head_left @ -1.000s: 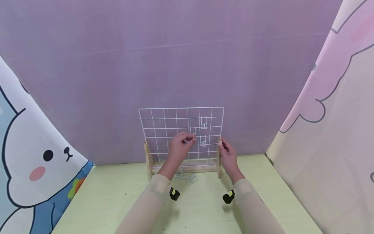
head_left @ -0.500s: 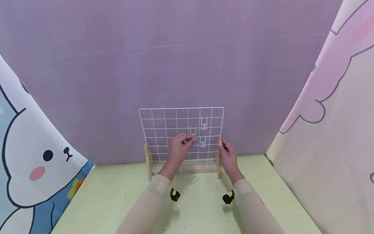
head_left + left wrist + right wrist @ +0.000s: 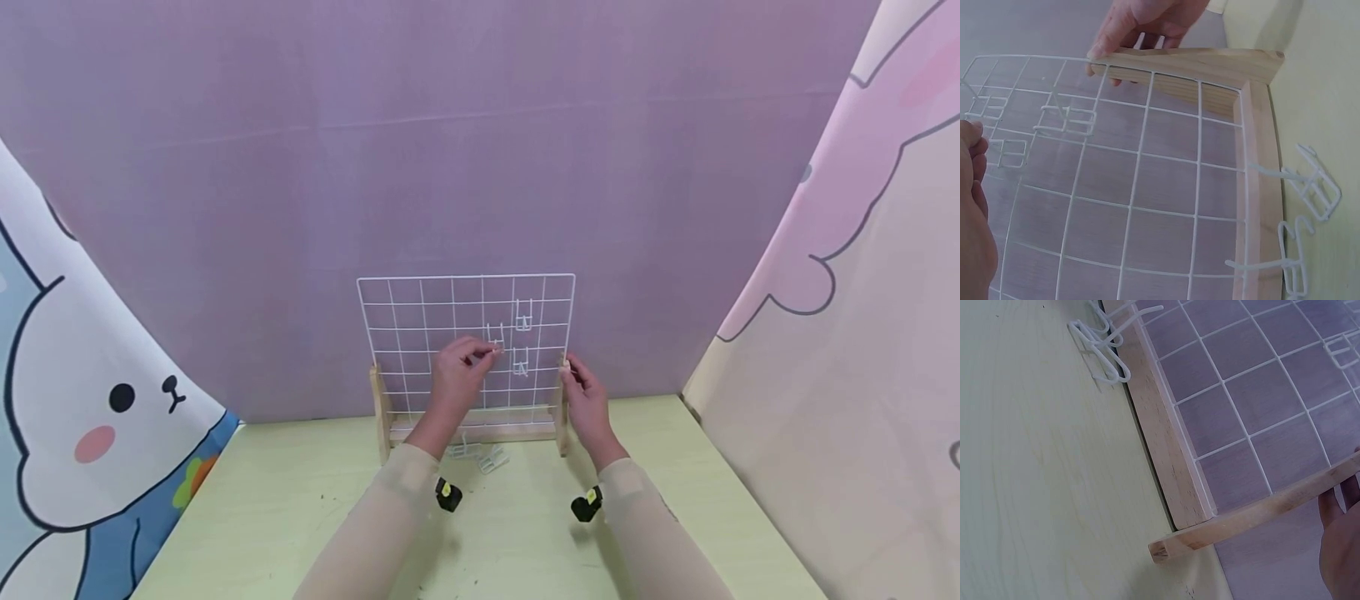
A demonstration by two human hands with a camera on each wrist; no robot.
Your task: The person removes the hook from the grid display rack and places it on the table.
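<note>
A white wire grid panel (image 3: 465, 277) stands upright in a wooden stand (image 3: 381, 408). My left hand (image 3: 456, 379) is in front of the grid and pinches a white wire hook (image 3: 496, 340) between thumb and fingertips. This hook lies against the grid; whether its top is caught on a wire I cannot tell. Two other hooks hang close by, an upper hook (image 3: 523, 323) and a lower hook (image 3: 521, 368). At the stand's right side, my right hand (image 3: 589, 410) grips the wooden upright (image 3: 1210, 65), thumb at its top end and fingers behind it.
Two loose hooks, one on the left (image 3: 465, 451) and one on the right (image 3: 493, 459), lie on the pale yellow table (image 3: 300, 500) before the stand. A purple backdrop (image 3: 480, 150) rises behind. Printed cloth panels (image 3: 112, 333) flank both sides.
My left hand has shifted slightly up and left at the hook, which sits a touch higher. The right hand stays at the upright.
</note>
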